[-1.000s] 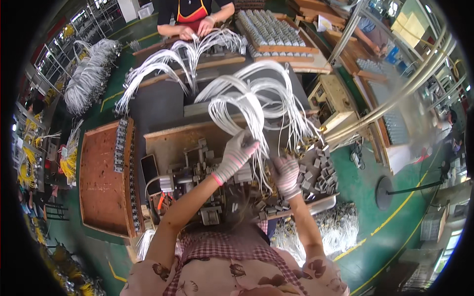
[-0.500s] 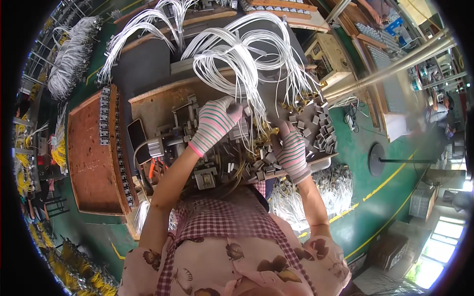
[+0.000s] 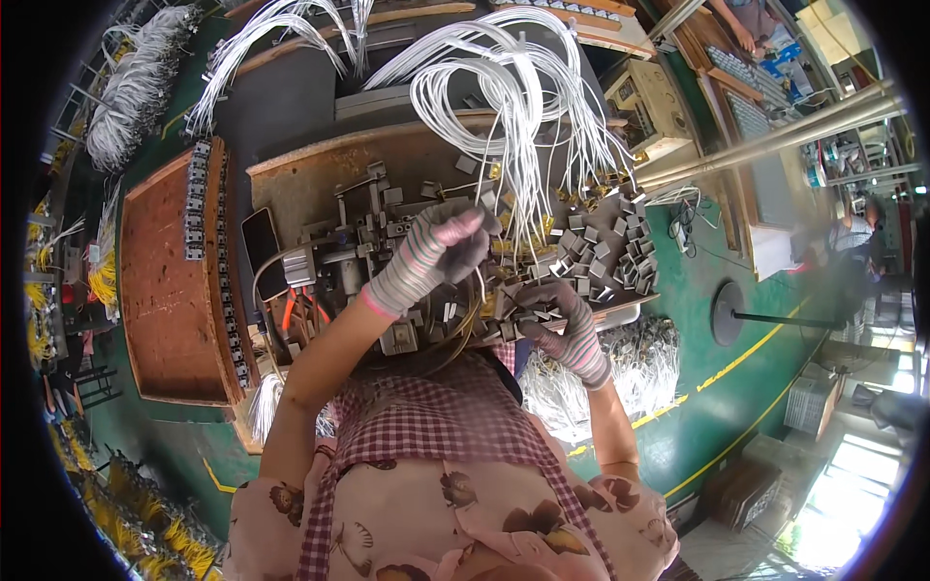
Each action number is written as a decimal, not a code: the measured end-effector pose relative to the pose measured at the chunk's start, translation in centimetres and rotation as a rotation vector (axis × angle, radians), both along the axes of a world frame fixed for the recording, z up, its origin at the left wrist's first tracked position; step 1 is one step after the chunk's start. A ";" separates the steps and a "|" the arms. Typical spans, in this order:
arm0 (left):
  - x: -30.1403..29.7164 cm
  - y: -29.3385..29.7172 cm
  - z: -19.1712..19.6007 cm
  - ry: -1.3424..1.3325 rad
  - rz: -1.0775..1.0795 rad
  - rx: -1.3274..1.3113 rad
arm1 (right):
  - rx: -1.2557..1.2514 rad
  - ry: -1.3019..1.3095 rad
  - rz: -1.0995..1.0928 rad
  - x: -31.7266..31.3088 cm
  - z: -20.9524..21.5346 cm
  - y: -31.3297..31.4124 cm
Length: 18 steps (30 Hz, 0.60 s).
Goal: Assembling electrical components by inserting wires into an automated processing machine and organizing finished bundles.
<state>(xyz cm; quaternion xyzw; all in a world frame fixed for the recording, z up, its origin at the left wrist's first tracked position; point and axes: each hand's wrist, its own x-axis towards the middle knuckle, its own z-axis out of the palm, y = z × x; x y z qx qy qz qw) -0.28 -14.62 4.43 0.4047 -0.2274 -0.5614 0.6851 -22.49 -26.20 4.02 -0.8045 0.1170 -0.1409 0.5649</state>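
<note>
My left hand (image 3: 436,254), in a striped knit glove, is closed in a pinch on a white cable (image 3: 480,284); a length of it shows below the fingers. My right hand (image 3: 570,334), gloved alike, is low over the near side of a heap of small grey metal shells (image 3: 635,254). Its fingers and thumb are spread apart, and I make out nothing between them. Looped white cables (image 3: 528,87) fall from the far side down between my hands, with brass-coloured ends. Beside my left hand is a metal bench fixture (image 3: 373,228) with blocks and rods.
A phone (image 3: 263,250) and orange-handled pliers (image 3: 302,305) lie left of the fixture. Further left is a reddish wooden tray (image 3: 170,290) edged with metal parts. A wooden box (image 3: 651,111) stands far right. White cable bundles (image 3: 639,373) sit below the bench's right edge. A co-worker's hand (image 3: 741,37) shows at upper right.
My right hand has moved nearer to me and its fingers have parted, away from the cable ends. My left hand has shifted slightly right and lower. The cable loops have swung right.
</note>
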 end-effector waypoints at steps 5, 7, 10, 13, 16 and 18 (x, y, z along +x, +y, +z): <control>0.4 1.1 0.9 -0.010 0.006 -0.021 | -0.819 0.136 -0.195 2.5 2.1 2.3; -0.3 1.0 0.5 -0.050 0.055 0.043 | -0.544 -0.125 -0.074 2.9 2.5 2.7; -1.5 1.0 1.6 -0.020 0.119 0.044 | -0.253 -0.173 0.119 3.0 1.0 3.7; -1.3 1.6 1.5 0.007 0.072 0.012 | -0.320 -0.273 0.126 3.8 0.0 3.7; -1.2 1.9 1.3 -0.167 0.086 -0.012 | -0.374 -0.295 0.142 4.5 -1.2 4.0; -0.5 2.6 0.2 -0.334 0.092 0.024 | -0.220 -0.050 0.010 4.8 -2.3 4.3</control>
